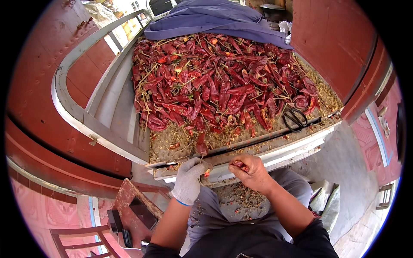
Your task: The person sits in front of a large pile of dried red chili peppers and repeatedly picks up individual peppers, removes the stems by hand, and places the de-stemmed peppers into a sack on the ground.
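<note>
A heap of dried red chili peppers [228, 81], with tan stems among them, covers the truck bed before me. My left hand [187, 180], in a pale grey glove, is closed at the bed's near edge. Wispy brown stems [206, 165] and a small orange-red bit [207, 173] show at its fingertips. One loose pepper [201, 144] lies just beyond those fingers; whether they touch it I cannot tell. Bare and curled, my right hand [253, 173] holds a dark red dried chili pepper [241, 166], mostly hidden in the fist.
Black-handled scissors [294, 119] lie at the bed's near right edge. A blue-purple cloth [215, 19] covers the heap's far end. Metal side rails [69, 101] rise at left. Stem litter [243, 200] lies between my knees. A brown stool [133, 210] stands lower left, sacks [329, 206] lower right.
</note>
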`<state>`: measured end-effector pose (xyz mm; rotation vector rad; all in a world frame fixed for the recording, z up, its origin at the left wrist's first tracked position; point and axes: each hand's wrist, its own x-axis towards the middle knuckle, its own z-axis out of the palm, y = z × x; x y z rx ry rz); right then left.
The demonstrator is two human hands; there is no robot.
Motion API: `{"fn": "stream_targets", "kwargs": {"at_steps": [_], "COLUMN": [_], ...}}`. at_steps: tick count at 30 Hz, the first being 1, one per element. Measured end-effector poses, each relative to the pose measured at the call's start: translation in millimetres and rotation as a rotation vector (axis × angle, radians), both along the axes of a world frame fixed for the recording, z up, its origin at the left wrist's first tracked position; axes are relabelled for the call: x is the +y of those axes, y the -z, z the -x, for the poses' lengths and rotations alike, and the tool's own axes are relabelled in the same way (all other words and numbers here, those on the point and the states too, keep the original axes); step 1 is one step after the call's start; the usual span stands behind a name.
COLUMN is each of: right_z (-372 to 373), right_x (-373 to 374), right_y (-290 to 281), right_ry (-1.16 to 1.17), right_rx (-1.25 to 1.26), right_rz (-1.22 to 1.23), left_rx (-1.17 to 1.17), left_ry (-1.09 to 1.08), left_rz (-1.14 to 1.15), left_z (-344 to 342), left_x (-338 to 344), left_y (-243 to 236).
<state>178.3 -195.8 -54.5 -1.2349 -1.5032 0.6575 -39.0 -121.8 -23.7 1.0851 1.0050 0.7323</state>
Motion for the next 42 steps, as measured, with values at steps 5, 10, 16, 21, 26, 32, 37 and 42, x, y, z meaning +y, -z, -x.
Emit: {"fn": "stream_targets", "kwargs": {"at_steps": [5, 10, 16, 21, 26, 32, 37, 42], "right_z": [24.5, 24.3, 13.1, 8.7, 6.7, 5.8, 5.9, -10.4], "right_x": [29.5, 20.8, -1.4, -23.3, -38.9, -46.1, -54.7, -55.1], "right_y": [-17.1, -27.8, -36.9, -39.1, -26.0, -25.3, -7.9, -11.4], "right_ry": [0.003, -0.104, -0.161, -0.273, -0.379, -0.439, -0.42, -0.463], "right_rx": [-0.18, -0.159, -0.266, -0.237, 0.146, 0.302, 0.464, 0.414], "right_rz": [-0.093, -0.067, -0.076, 0.273, 0.449, 0.449, 0.426, 0.568], "left_rx": [0.087, 0.137, 0.301, 0.348, 0.434, -0.24, -0.627, 0.066], "left_ry": [0.186, 0.335, 0.173, 0.308, 0.408, 0.091, 0.022, 0.229], "left_rz": [-0.235, -0.21, -0.479, -0.76, -0.811, 0.263, 0.416, -0.232], "left_z": [11.6, 27.4, 17.5, 6.3, 2.6, -6.3, -16.4, -14.2], "left_x": [-22.0, -23.8, -34.5, -34.8, -37.1, -66.5, -81.8, -69.0], "left_y": [-16.1, -29.5, -33.6, -26.2, -19.7, -0.9, 26.0, 11.1]}}
